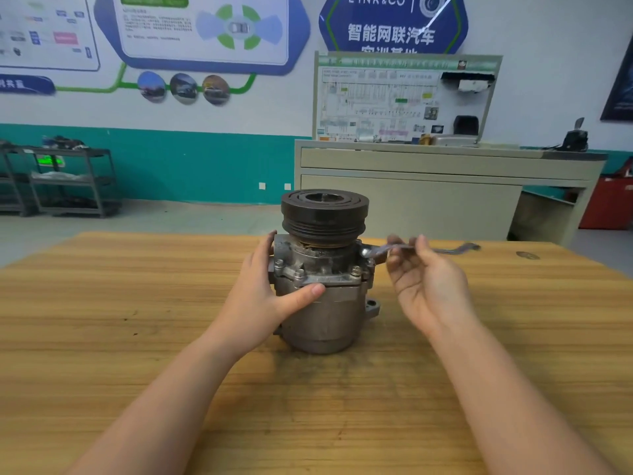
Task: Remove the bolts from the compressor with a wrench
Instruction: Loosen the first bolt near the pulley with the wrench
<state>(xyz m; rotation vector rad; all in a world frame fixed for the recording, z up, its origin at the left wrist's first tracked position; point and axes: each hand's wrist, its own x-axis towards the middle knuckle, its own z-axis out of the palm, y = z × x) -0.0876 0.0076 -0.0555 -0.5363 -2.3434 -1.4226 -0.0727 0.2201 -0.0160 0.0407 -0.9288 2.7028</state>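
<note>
Two hands: left [263, 289] steadies compressor [325, 269], right [428, 279] holds wrench [445, 249].

We reach both bare forearms forward. Our left hand [263, 296] spreads wide, thumb pointing right, fingers curving away. Our right hand [428, 282] turns palm-up, its fingertips [394, 241] loosely curled in a light pinching grip.

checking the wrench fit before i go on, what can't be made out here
Only the head view is available.
- Wrench: motion-blurred, so whether its end sits on a bolt at the compressor flange can't be told.
- Right hand: its grip on the wrench is smeared.
- Compressor's left side: covered by the left hand.
- Compressor's back: turned away from the camera.
- Bolts: too small to read the head size.
</note>
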